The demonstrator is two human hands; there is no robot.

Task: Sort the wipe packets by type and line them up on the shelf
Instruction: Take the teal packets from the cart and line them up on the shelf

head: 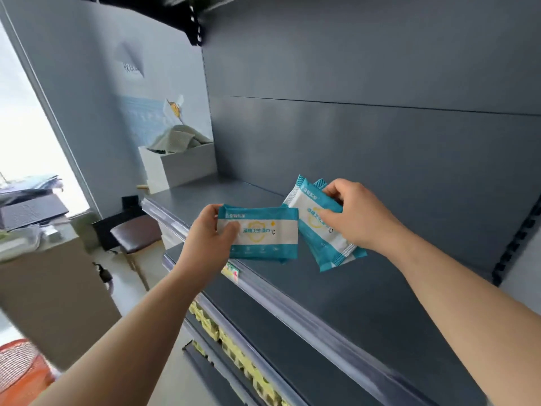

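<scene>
- An orange basket (17,367) is cut off by the lower left corner of the frame.
- Above it, at the left edge, a dark laptop (32,212) lies closed over a cluttered worktop (44,273). The small things around it are too blurred to name.
- A stool (136,232) with a dark seat stands on the floor, just left of the near end of the shelf.
- At the left end of the grey shelf (380,303), a white box (181,168) stands near the back panel. A grey cloth (178,139) is piled in it.
- The left hand (210,238) comes in from the lower left and grips the left packet (263,232) by its left short edge. The thumb is on the printed front and the fingers are behind.
- This packet is teal and white and is held level in the middle of the frame, in the air over the front edge of the shelf.
- Yellow goods (234,353) lie in a row on a lower shelf, in the lower middle of the frame.
- The right packets (316,227) are two of the same teal and white type, one behind the other. They are tilted, with the top toward the upper left.
- Their left side meets the right edge of the left packet in the picture, but I cannot tell if they touch.
- The right hand (360,218) comes in from the lower right and grips this pair from the right side, with fingers curled onto the front. It holds them over the shelf board, right of the middle.
</scene>
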